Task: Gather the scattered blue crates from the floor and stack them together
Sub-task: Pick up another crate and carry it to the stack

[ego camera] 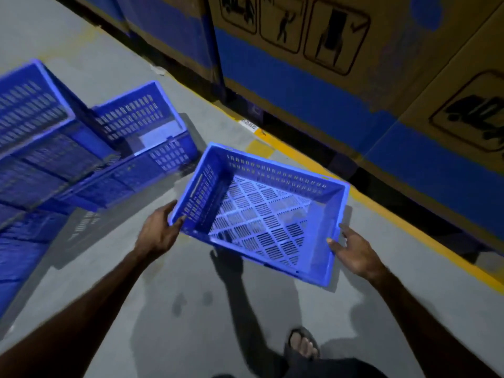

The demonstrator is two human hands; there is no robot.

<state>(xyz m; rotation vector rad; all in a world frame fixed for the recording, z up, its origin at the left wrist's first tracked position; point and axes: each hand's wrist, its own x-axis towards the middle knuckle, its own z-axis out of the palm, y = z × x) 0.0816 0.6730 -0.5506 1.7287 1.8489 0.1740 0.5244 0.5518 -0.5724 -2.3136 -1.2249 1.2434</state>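
An empty blue crate (272, 186) with a slotted floor hangs above the grey floor at the centre, open side up. My left hand (159, 231) grips its near-left corner, thumb over the rim. On the crate's right rim sits my right hand (354, 255), thumb hooked over the edge and fingers along the outer wall. To the left stands a pile of more blue crates (90, 159), some nested and tilted, reaching the frame's left edge.
Large brown cardboard boxes (341, 85) with blue bands and handling symbols line the back and right. A yellow floor line (403, 222) runs along their base. My sandalled foot (302, 343) is on the grey concrete floor (191, 309) at the bottom.
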